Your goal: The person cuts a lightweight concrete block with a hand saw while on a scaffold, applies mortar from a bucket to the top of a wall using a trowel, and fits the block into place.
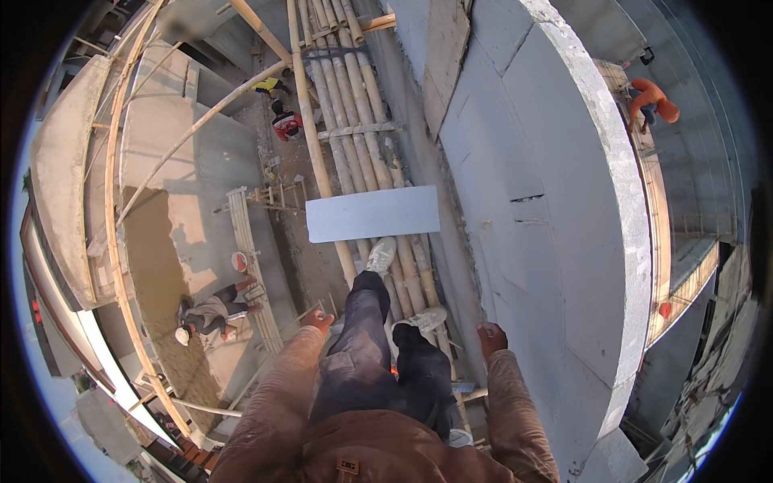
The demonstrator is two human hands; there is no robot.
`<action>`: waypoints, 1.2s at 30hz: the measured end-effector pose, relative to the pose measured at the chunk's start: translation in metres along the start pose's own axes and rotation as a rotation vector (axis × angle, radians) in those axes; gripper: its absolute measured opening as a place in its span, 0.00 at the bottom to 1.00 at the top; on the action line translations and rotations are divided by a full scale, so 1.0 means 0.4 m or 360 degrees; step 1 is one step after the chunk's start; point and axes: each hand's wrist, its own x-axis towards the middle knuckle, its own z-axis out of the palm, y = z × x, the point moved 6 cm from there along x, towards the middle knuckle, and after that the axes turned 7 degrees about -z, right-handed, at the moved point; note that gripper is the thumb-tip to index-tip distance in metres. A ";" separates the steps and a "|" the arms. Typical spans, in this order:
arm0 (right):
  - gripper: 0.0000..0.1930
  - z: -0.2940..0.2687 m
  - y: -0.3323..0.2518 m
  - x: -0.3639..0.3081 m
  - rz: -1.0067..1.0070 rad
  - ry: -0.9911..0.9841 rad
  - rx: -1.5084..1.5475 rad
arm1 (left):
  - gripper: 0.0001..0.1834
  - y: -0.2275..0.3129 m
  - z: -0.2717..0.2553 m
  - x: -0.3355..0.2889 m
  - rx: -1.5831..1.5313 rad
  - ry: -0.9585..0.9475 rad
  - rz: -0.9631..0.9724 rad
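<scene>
My left hand (317, 321) hangs in front of its dusty sleeve with the fingers curled in, and nothing shows in it. Close to the grey block wall (555, 217), my right hand (492, 338) is also closed, with nothing visible in its fingers. Both arms are held apart at my sides. Under my feet runs a walkway of long bamboo poles (354, 153). Across it, just beyond my forward shoe (382, 255), lies a flat pale grey rectangular block (373, 214). My other shoe (423, 320) is set further back on the poles.
Upright and slanting bamboo poles (113, 193) frame the left side. Below left, a person in a white cap (211, 316) works by a partly wet-coated wall. Lower down is a person in red (287, 124). Beyond the wall, someone in orange (652, 102) stands on a platform.
</scene>
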 end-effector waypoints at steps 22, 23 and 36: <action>0.40 0.623 -0.149 1.108 -0.0124 -0.0169 0.0360 | 0.54 0.007 0.115 1.294 -0.0988 0.0039 -0.0230; 0.40 0.640 -0.124 1.114 -0.0079 -0.0135 0.0364 | 0.55 0.005 0.127 1.298 -0.1106 -0.0043 -0.0239; 0.42 0.486 -0.367 0.986 0.0796 -0.0550 0.0470 | 0.53 0.424 -0.292 1.086 0.0359 0.0494 0.0252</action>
